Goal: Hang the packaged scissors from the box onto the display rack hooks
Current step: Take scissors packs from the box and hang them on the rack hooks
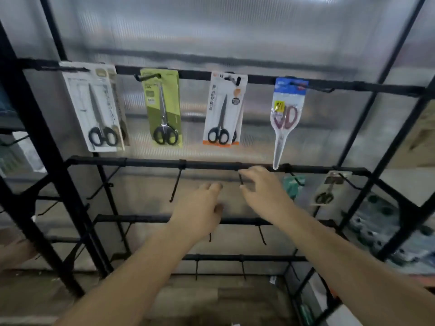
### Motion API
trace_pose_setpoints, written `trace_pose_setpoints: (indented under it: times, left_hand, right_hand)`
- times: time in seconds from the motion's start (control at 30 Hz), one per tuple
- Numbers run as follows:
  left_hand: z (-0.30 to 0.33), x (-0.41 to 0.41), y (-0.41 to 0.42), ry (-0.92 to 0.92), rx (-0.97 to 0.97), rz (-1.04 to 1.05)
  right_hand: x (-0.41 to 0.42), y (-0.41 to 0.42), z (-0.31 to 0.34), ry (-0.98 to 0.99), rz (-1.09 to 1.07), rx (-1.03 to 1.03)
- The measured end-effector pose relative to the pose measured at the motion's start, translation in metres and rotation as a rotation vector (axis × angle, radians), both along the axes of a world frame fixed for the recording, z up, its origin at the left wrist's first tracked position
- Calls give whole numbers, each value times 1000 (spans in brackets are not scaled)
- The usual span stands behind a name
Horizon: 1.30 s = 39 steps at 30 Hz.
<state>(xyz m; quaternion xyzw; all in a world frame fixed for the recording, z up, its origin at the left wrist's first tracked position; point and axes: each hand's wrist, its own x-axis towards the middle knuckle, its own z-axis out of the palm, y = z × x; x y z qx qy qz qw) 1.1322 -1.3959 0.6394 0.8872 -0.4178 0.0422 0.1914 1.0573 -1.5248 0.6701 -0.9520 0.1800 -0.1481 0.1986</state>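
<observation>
While four scissor packs hang along the top bar [259, 79] — white [94, 107], green [163, 109], orange-trimmed [223, 109], blue-topped [286, 114] — our left hand [200, 212] hovers open and empty, and our right hand [263, 189] pinches a bare hook [241, 179].

Matt black metal rack [150, 164]; glossy card scissor packs [164, 107]; ribbed, seemingly plastic back panel [211, 27].
</observation>
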Motion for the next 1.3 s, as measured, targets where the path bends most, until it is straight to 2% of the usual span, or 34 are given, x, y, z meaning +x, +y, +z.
trace_pose_setpoints:
  times: [0.27,0.5,0.63,0.87,0.93,1.03,1.13,1.23,1.3]
  left_hand:
    - [-99,-43,20,154,165,15]
    - [-204,-102,42,326,159,102]
    - [-294,-134,59,468,220,185]
    - [-489,-141,75,599,339,331]
    - [-553,-137,72,599,408,300]
    - [-646,-126,62,493,453,195]
    - [-718,-103,52,401,340,86]
    - [-769,-77,43,259,232,-28]
    - [-790,-64,42,213,302,-29]
  right_hand:
    - [-49,8,-106,248,71,55]
    - [-122,-1,-225,438,155,202]
    - [-164,-9,-321,623,158,293]
    - [-184,-16,-526,682,-2,393]
    - [-180,-15,-591,698,-19,403]
    - [-165,-17,-685,719,-14,313]
    - [-137,-20,-760,734,96,115]
    - [-112,-25,-817,795,211,-137]
    - [-100,-29,-837,887,232,-237]
